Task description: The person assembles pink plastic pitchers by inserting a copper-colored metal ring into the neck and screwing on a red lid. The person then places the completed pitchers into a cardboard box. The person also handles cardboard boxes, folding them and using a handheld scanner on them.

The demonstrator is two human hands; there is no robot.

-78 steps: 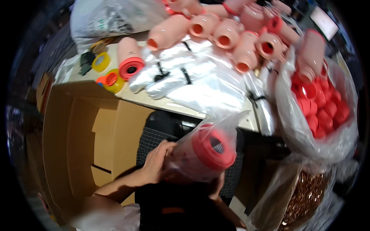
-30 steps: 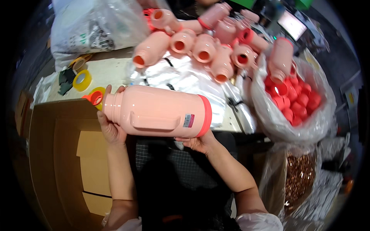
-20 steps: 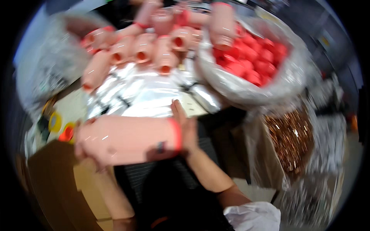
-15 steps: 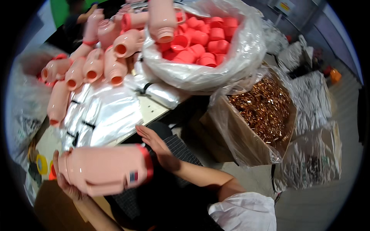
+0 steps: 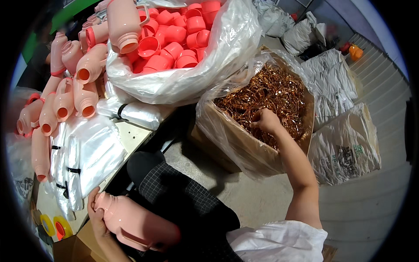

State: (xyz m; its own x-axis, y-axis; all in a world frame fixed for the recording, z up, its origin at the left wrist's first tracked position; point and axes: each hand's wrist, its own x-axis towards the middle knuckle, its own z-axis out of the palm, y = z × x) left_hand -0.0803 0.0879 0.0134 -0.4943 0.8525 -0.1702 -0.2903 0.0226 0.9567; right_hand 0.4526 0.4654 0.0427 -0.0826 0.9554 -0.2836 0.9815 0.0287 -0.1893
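In my left hand (image 5: 98,214) is a pink plastic jug-shaped flask body (image 5: 135,220), gripped around its neck. It lies tilted over my lap, handle side down and its red-rimmed base to the right. My right hand (image 5: 267,121) is down among shiny copper-coloured metal rings (image 5: 244,98), its fingers curled into a pinch. Whatever those fingertips hold is too small to make out. The rings fill a plastic-lined cardboard box (image 5: 248,153) on the floor at my right.
Several pink flask bodies (image 5: 63,102) crowd the table at the left, beside clear plastic bags (image 5: 98,144). A large plastic sack (image 5: 174,89) of red cups (image 5: 163,37) stands at the far side. Yellow tape rolls (image 5: 48,225) sit near left; white woven sacks (image 5: 345,150) line the right.
My right hand has left the flask's base and reached right into the box of rings. The flask in my left hand has dropped lower and tipped base-down. The view has swung right.
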